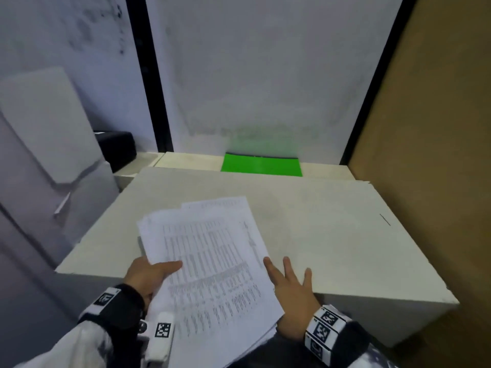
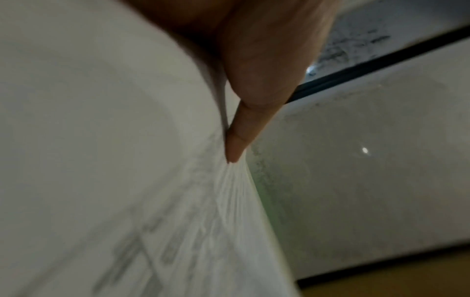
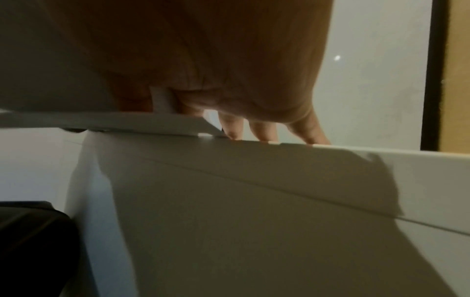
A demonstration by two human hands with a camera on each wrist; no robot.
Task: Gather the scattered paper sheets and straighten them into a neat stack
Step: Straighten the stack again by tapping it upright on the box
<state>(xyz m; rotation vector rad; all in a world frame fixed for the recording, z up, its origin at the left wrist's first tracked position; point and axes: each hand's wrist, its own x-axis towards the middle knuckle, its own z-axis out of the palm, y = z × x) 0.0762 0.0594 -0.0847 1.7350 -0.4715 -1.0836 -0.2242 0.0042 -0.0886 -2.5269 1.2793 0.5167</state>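
A bundle of printed paper sheets (image 1: 212, 264) lies skewed over the near edge of the white table (image 1: 332, 235), its sheets fanned unevenly at the far corner. My left hand (image 1: 148, 274) grips the bundle's left edge, thumb on top and fingers hidden underneath. In the left wrist view the thumb (image 2: 239, 136) presses onto the fanned sheet edges (image 2: 229, 191). My right hand (image 1: 289, 282) lies at the bundle's right edge with straight, spread fingers touching the table. The right wrist view shows its fingertips (image 3: 262, 130) on the table's edge beside the paper sheets (image 3: 127, 120).
A green folder (image 1: 261, 166) lies flat at the table's far side against the white wall. A black device (image 1: 117, 147) sits at the back left. A brown board (image 1: 430, 155) walls off the right side. Grey panels (image 1: 47, 134) lean on the left.
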